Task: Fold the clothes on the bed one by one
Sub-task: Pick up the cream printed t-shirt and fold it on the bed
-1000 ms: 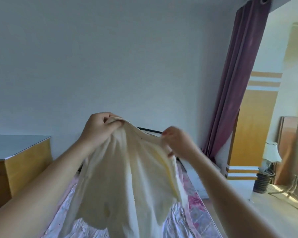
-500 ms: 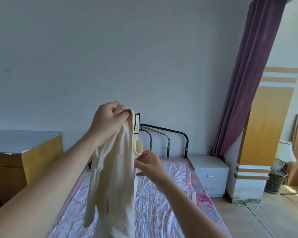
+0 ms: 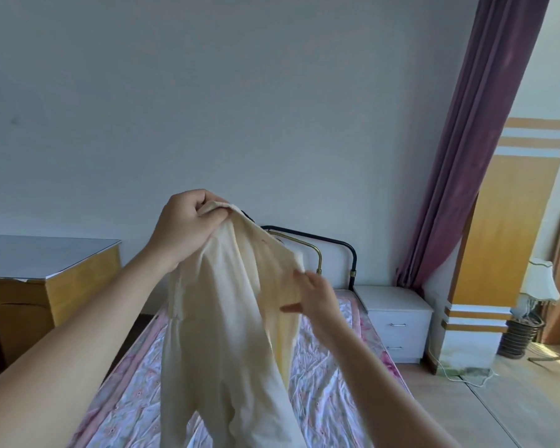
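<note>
The left hand grips the top of a cream garment held up above the bed, toward its head end; the right hand appears to pinch its right edge. No fold is made yet, so the folding remains.

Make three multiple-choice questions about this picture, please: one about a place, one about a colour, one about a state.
1. Where is the white nightstand?
A. beside the bed's head end
B. on the bed
C. under the desk

2. What colour is the curtain?
A. green
B. purple
C. white

3. How is the cream garment now?
A. folded flat on the bed
B. held up in the air
C. lying on the floor

Key: 1 A, it stands against the bed by the headboard. 2 B, its folds are purple. 3 B, the left hand grips its top and the right hand holds its edge.
</note>
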